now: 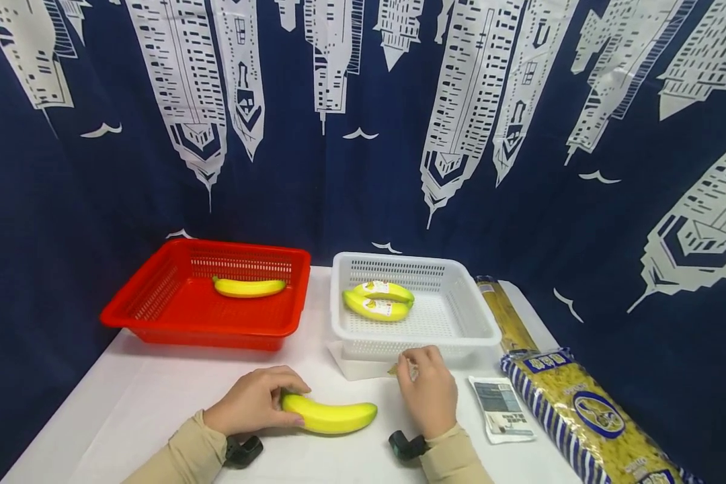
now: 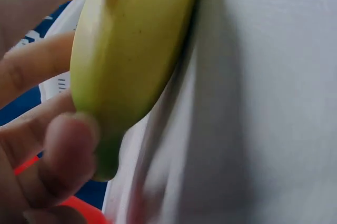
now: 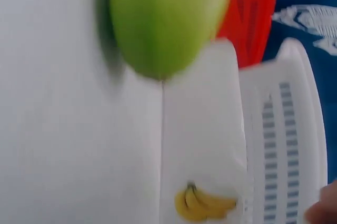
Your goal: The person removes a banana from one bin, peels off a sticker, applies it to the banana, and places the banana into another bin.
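A yellow banana (image 1: 333, 415) lies on the white table, its right tip greenish. My left hand (image 1: 260, 398) grips its left end, thumb on the near side and fingers on the far side. In the left wrist view the thumb lies by the stem of the banana (image 2: 134, 45). My right hand (image 1: 429, 393) is above the table, just in front of the white basket (image 1: 460, 339), fingers loosely bent. Below its fingertips is a white paper sheet (image 3: 202, 124) with a small banana picture (image 3: 202, 203). I see nothing held in it.
Two bananas with white labels (image 1: 378, 308) lie in the white basket. A red basket (image 1: 199, 329) at the left holds one banana (image 1: 249, 288). A small white packet (image 1: 502, 410), a pasta bag (image 1: 587, 410) and a longer package (image 1: 505, 312) lie at the right.
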The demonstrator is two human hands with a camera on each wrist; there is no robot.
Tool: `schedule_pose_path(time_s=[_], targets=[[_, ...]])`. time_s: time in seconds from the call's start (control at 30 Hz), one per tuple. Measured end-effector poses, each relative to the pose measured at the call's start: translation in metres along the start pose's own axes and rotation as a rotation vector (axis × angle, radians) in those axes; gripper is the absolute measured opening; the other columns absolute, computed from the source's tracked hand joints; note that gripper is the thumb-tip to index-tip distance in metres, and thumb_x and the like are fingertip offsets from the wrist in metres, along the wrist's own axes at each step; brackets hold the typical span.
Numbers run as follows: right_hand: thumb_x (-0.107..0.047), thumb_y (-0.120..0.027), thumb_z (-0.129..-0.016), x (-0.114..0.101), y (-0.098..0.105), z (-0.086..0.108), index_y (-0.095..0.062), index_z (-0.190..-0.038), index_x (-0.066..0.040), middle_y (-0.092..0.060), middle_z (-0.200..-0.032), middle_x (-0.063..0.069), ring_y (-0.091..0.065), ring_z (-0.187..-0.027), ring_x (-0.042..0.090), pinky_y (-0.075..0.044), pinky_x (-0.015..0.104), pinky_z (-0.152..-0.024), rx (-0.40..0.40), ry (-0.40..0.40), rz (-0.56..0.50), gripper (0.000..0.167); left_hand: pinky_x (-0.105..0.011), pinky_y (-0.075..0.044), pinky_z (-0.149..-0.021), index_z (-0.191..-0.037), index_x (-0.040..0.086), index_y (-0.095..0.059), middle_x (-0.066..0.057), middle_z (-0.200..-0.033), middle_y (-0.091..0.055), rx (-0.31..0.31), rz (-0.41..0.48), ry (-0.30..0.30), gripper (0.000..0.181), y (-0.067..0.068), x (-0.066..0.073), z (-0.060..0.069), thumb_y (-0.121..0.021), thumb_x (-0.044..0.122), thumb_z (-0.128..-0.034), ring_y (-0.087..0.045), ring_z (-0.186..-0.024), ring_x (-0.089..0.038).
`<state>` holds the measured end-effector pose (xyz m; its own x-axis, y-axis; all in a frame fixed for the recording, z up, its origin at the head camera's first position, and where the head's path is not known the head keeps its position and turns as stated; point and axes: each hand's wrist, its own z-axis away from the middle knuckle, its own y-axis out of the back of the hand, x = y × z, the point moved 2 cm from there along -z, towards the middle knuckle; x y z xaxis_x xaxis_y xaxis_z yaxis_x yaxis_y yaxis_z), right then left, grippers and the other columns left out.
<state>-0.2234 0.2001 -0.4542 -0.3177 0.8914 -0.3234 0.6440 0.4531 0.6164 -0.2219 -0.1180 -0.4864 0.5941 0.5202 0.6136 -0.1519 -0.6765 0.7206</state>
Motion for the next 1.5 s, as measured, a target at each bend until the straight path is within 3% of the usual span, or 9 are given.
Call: schedule_pose_path(time_s=[0.23,0.4,0.6,0.73,0.83,1.0,1.17,1.3,1.5], targets=[[-0.015,-0.078,-0.083,0.022,0.001,-0.005,-0.077,-0.106,-0.002,-0.072,-0.102,0.018,-0.070,-0.068,0.037,-0.054,0.049,-0.054,-0.112,-0.115,0.131,0.027,-0.014,-0.041,-0.057,-0.107,0.029,-0.076,0.019,-0.099,-0.067,0.131,-0.068,-0.085,0.040,-0.001,0.004,-0.004,-0.085,0.056,-0.0784,-0.047,-0.063,0.005],[-0.006,-0.074,-0.083,0.028,-0.005,-0.007,-0.078,-0.101,-0.005,-0.074,-0.087,0.014,-0.070,-0.067,0.034,-0.054,0.047,-0.054,-0.177,-0.118,0.149,0.018,-0.015,-0.040,-0.057,-0.107,0.027,-0.077,0.018,-0.097,-0.068,0.145,-0.074,-0.095,0.040,0.001,0.007,-0.006,-0.085,0.054,-0.0790,-0.047,-0.063,0.004],[-0.006,-0.077,-0.084,0.030,-0.008,-0.006,-0.078,-0.088,-0.010,-0.072,-0.077,0.007,-0.066,-0.060,0.025,-0.051,0.041,-0.051,-0.159,-0.099,0.138,0.005,-0.015,-0.040,-0.057,-0.109,0.027,-0.077,0.016,-0.097,-0.068,0.131,-0.065,-0.074,0.041,-0.002,0.006,-0.008,-0.084,0.055,-0.0799,-0.046,-0.063,0.005],[-0.006,-0.080,-0.082,0.024,-0.008,-0.004,-0.078,-0.088,-0.011,-0.074,-0.081,0.005,-0.069,-0.064,0.022,-0.053,0.038,-0.054,-0.107,-0.033,0.085,0.008,-0.013,-0.039,-0.056,-0.108,0.026,-0.076,0.015,-0.099,-0.069,0.161,-0.048,-0.132,0.034,-0.005,0.008,-0.008,-0.085,0.047,-0.0825,-0.044,-0.061,0.007],[-0.005,-0.084,-0.080,0.014,-0.009,-0.001,-0.076,-0.089,-0.014,-0.075,-0.083,0.001,-0.070,-0.067,0.016,-0.054,0.032,-0.057,-0.069,0.091,0.041,0.014,-0.010,-0.038,-0.056,-0.108,0.025,-0.076,0.015,-0.102,-0.069,0.218,-0.040,-0.214,0.029,-0.008,0.014,-0.007,-0.087,0.035,-0.0831,-0.043,-0.061,0.008],[-0.007,-0.085,-0.078,-0.010,-0.011,0.005,-0.074,-0.089,-0.019,-0.073,-0.082,-0.008,-0.059,-0.062,0.002,-0.047,0.018,-0.055,-0.035,0.312,-0.103,0.019,-0.006,-0.041,-0.060,-0.119,0.021,-0.074,0.009,-0.111,-0.072,0.314,-0.050,-0.344,0.037,-0.015,0.031,-0.006,-0.087,0.022,-0.0838,-0.049,-0.063,0.006],[-0.002,-0.081,-0.081,-0.030,-0.013,0.011,-0.075,-0.092,-0.017,-0.072,-0.083,-0.008,-0.047,-0.059,-0.001,-0.040,0.010,-0.055,-0.028,0.412,-0.383,0.020,-0.007,-0.044,-0.063,-0.133,0.012,-0.069,-0.001,-0.125,-0.071,0.362,-0.070,-0.400,0.049,-0.020,0.044,-0.007,-0.083,0.022,-0.0879,-0.057,-0.069,0.005],[0.004,-0.078,-0.084,-0.041,-0.017,0.017,-0.075,-0.099,-0.014,-0.073,-0.089,-0.003,-0.051,-0.061,0.000,-0.043,0.009,-0.057,-0.080,0.422,-0.613,0.023,-0.008,-0.044,-0.060,-0.136,0.012,-0.067,-0.003,-0.132,-0.067,0.370,-0.081,-0.387,0.052,-0.022,0.048,-0.009,-0.083,0.023,-0.0885,-0.060,-0.071,0.005],[0.002,-0.078,-0.088,-0.051,-0.022,0.021,-0.076,-0.103,-0.011,-0.074,-0.090,0.001,-0.054,-0.063,0.003,-0.047,0.014,-0.056,-0.178,0.330,-0.757,0.020,-0.009,-0.045,-0.060,-0.138,0.013,-0.065,-0.004,-0.135,-0.064,0.419,-0.084,-0.334,0.058,-0.023,0.044,-0.011,-0.086,0.017,-0.0836,-0.063,-0.073,0.004]])
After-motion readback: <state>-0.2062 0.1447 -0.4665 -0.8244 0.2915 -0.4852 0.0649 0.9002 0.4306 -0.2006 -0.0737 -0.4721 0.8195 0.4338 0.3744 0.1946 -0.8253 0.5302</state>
